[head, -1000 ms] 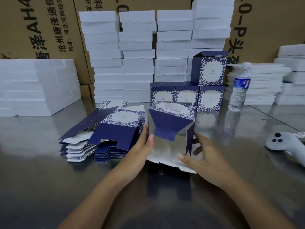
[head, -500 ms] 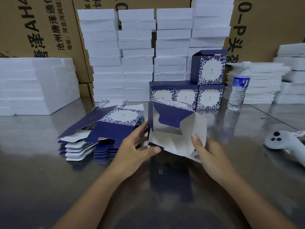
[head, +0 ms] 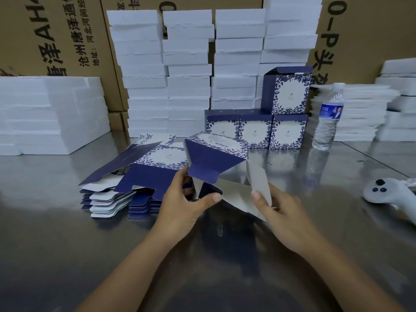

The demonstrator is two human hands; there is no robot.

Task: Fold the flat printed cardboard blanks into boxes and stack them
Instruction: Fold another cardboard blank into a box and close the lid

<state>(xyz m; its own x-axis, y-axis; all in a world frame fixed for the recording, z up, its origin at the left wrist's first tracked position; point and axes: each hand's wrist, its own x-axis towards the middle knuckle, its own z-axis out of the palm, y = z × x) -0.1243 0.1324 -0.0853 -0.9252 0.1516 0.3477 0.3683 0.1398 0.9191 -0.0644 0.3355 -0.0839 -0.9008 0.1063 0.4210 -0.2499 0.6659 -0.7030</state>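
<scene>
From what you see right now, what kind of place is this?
Probably a packing workshop or warehouse: stacked white foam blocks, big printed shipping cartons behind, flat box blanks piled on a steel table.

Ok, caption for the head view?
Left hand and right hand fold a navy floral cardboard box beside flat blanks and four finished boxes.

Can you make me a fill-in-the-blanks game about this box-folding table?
1. Behind the half-folded box, held by the left hand and right hand, stand ____ finished boxes.
2. The water bottle stands to the ____ of those finished boxes.
3. The pile of flat blanks lies beside the ____ hand.

Missing words: four; right; left.
</scene>
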